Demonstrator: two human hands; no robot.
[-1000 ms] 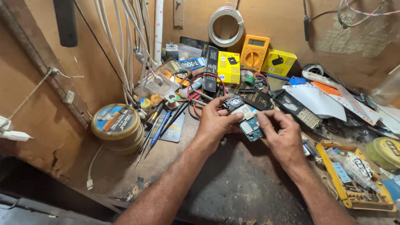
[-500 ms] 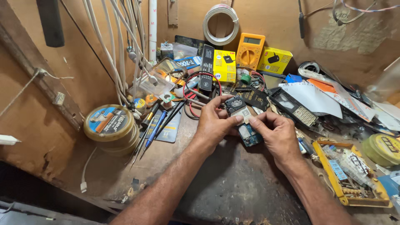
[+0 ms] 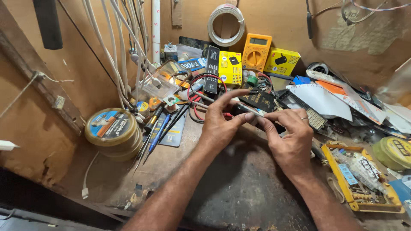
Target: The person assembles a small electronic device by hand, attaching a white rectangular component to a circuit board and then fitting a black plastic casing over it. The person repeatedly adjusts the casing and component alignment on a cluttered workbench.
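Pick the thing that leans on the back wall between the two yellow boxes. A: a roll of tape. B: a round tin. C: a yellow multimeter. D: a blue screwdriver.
C: the yellow multimeter with dial and screen stands against the wall between the two yellow boxes, behind both hands.

Two bare hands are in view, a left hand (image 3: 220, 124) and a right hand (image 3: 291, 139), their fingertips meeting over the bench. Against the back wall stand two yellow boxes, one (image 3: 230, 67) left of the single orange multimeter (image 3: 256, 52) and one (image 3: 281, 62) right of it. One coil of white wire (image 3: 226, 25) hangs above. One round tin (image 3: 112, 130) sits at the left, and one yellow parts tray (image 3: 361, 179) at the right.
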